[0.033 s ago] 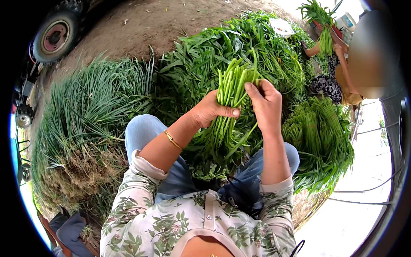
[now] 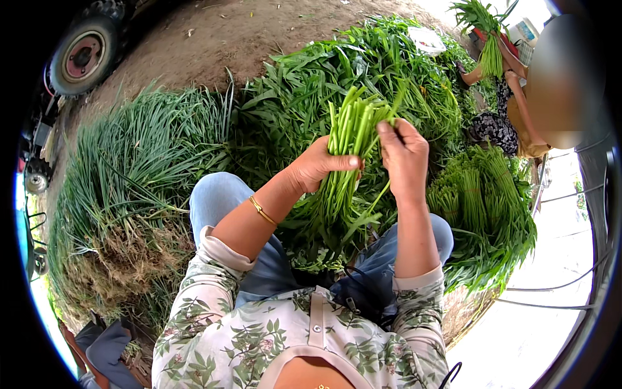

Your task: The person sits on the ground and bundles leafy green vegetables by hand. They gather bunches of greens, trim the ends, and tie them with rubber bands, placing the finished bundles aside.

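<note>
Above my lap, my left hand [image 2: 322, 163] is wrapped round a bunch of water spinach [image 2: 353, 129]. The cut ends of its pale green stems point away from me, and its leaves hang toward my knees. The thumb lies across the front of the stems. Just right of the bunch, my right hand [image 2: 405, 152] is closed, thumb against fingers, on a single water spinach stem [image 2: 396, 104]. The tip of that stem is blurred above the fingers, and its lower part trails down beside the bunch.
Loose water spinach [image 2: 311, 78] is heaped in front. Tied bundles [image 2: 479, 188] lie to the right. A pile of spring onions [image 2: 142, 149] with brown roots fills the left. Another person [image 2: 525, 110] holds greens at the far right. A vehicle wheel [image 2: 83, 55] stands far left.
My right hand has shifted slightly right with the stem, away from the bunch. The stem's upper end now leans right. My left hand stays almost in place, its thumb slightly higher.
</note>
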The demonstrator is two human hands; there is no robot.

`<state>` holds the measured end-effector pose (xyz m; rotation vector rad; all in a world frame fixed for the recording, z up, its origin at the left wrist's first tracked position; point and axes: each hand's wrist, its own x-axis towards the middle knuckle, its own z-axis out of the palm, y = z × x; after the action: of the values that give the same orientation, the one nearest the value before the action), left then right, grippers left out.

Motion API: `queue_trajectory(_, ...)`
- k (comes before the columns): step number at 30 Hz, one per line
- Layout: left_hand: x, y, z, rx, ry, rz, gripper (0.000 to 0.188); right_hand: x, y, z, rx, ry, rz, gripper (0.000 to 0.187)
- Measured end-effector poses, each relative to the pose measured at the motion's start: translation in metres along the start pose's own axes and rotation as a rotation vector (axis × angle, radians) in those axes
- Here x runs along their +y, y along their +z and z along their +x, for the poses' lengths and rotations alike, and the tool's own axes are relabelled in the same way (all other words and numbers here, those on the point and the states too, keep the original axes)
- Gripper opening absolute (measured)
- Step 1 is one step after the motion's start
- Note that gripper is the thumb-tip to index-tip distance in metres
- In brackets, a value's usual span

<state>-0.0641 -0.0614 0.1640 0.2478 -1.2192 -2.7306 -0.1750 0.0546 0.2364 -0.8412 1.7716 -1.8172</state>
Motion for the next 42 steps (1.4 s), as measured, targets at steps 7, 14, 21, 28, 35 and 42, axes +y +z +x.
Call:
queue_trajectory(7,0.009,-0.016,-0.001,0.164,0.082,0.023,0.053,-0.035,-0.075,-0.002,-0.123,-0.016,0.758,0.019)
queue_trajectory(14,0.02,-0.003,-0.005,0.069,0.127,0.014,0.055,-0.015,-0.079,0.012,0.307,-0.15,-0.851,0.027)
queue_trajectory(21,0.021,0.008,-0.005,0.156,0.17,-0.178,0.039,0.04,0.012,-0.021,-0.226,-0.096,-0.359,0.017)
queue_trajectory(28,0.014,0.008,-0.001,0.152,0.171,0.007,0.047,0.021,0.011,0.002,0.013,0.128,0.18,0.029)
queue_trajectory(35,0.001,0.021,0.005,0.24,0.249,0.092,0.049,0.042,0.028,0.011,0.071,0.321,0.537,0.031)
queue_trajectory(42,0.025,0.0,0.002,0.381,0.247,-0.162,0.025,0.017,-0.003,-0.002,-0.285,0.128,-0.264,0.027)
